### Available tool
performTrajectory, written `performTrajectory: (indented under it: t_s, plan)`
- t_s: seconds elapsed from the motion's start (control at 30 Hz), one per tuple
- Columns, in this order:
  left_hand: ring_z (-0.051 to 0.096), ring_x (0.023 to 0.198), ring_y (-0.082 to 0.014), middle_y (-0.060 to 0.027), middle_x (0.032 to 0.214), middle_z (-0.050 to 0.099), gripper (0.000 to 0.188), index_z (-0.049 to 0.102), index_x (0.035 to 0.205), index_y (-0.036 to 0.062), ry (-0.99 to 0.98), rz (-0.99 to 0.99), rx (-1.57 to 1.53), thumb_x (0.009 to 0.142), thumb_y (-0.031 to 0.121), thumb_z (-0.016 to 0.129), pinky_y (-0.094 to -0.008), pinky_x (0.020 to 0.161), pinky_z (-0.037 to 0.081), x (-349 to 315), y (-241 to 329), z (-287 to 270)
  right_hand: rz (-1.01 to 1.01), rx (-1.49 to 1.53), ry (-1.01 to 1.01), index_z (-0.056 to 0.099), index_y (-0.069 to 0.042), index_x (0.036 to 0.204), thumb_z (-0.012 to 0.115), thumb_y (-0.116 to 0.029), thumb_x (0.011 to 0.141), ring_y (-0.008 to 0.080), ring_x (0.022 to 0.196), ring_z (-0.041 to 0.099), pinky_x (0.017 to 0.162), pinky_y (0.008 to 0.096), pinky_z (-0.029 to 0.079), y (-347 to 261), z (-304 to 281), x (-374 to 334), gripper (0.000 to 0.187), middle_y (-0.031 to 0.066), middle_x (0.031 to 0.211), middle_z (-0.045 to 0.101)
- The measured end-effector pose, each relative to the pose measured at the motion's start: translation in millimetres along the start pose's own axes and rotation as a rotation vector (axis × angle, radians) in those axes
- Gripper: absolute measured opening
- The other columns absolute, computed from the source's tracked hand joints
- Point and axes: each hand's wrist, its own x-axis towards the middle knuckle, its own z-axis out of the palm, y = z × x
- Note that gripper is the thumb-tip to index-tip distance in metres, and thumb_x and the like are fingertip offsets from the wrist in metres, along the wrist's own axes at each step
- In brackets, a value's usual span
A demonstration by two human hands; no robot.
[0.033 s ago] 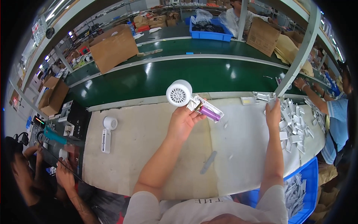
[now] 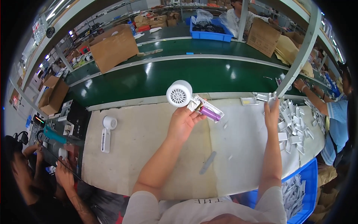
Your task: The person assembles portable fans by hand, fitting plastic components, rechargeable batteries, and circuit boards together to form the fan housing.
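Note:
My left hand (image 2: 182, 121) is closed around the neck of a white handheld fan (image 2: 179, 93), lifted above the table, its round grille head to the upper left. The fan's handle is uncovered and shows a purple cylindrical battery (image 2: 210, 113) with a thin wire. At the pile's left edge, the fingers of my right hand (image 2: 272, 110) pinch a white plastic handle cover (image 2: 273, 97), partly hidden by them. Beside it lie more such covers (image 2: 261, 96). Another white handheld fan (image 2: 107, 134), its handle narrow and slotted, rests on the left of the table.
A heap of white plastic covers (image 2: 292, 123) spreads over the table's right side. A grey strip (image 2: 208, 162) lies near the middle. Beyond runs a green conveyor (image 2: 149, 76). A blue bin (image 2: 313, 186) stands at lower right; co-workers sit at left and right.

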Motion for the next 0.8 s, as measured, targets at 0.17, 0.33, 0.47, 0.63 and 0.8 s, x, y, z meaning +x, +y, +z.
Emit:
performTrajectory:
  t_s: [0.17,0.33,0.47,0.63,0.8]
  plan:
    - [0.051,0.111,-0.0247,-0.0157,0.127,0.046,0.043,0.041,0.126,0.0033,0.002,0.124,0.028,0.089,0.024,0.051,-0.0378,0.088,0.046,-12.7,-6.7,-0.7,-0.025,1.003,-0.678,0.042,-0.002,0.124,0.052,-0.014,0.079,0.0112,0.07,0.051,0.062,0.0244,0.043,-170.3,-2.7,-50.7,0.047,0.0049,0.095,0.057]
    - [0.053,0.108,-0.0245,-0.0134,0.128,0.047,0.039,0.043,0.125,0.0041,0.005,0.212,-0.007,0.089,0.018,0.051,-0.0388,0.09,0.046,-15.2,-12.5,17.7,-0.552,0.709,-0.448,0.048,-0.003,0.118,0.054,-0.002,0.07,0.0271,0.09,0.059,0.08,0.0344,0.048,-202.2,3.7,-74.7,0.048,0.0121,0.111,0.058]
    - [0.056,0.103,-0.0237,-0.0116,0.126,0.049,0.037,0.045,0.123,0.0048,0.011,0.262,-0.046,0.088,0.012,0.053,-0.0391,0.088,0.047,-17.3,-16.7,18.3,-0.539,0.728,-0.473,0.049,-0.004,0.116,0.052,0.0,0.069,0.0322,0.095,0.057,0.081,0.0364,0.047,-200.3,2.4,-75.7,0.048,0.0144,0.115,0.056]
    - [0.054,0.106,-0.0238,-0.0121,0.126,0.049,0.038,0.045,0.124,0.0046,0.017,0.285,-0.011,0.087,0.011,0.054,-0.0394,0.09,0.047,-16.5,-21.7,19.3,-0.528,0.77,-0.492,0.048,-0.001,0.115,0.046,0.008,0.074,0.024,0.088,0.057,0.077,0.0325,0.047,-201.0,0.3,-74.5,0.042,0.0172,0.118,0.054]
    - [0.05,0.111,-0.022,-0.0128,0.124,0.05,0.039,0.044,0.124,0.0028,-0.007,0.411,0.189,0.086,0.006,0.054,-0.0387,0.093,0.044,-16.9,-20.5,17.9,-0.536,0.783,-0.495,0.051,-0.004,0.112,0.054,0.001,0.07,0.0318,0.096,0.057,0.081,0.0366,0.047,-198.8,-0.4,-71.7,0.043,0.014,0.115,0.056]
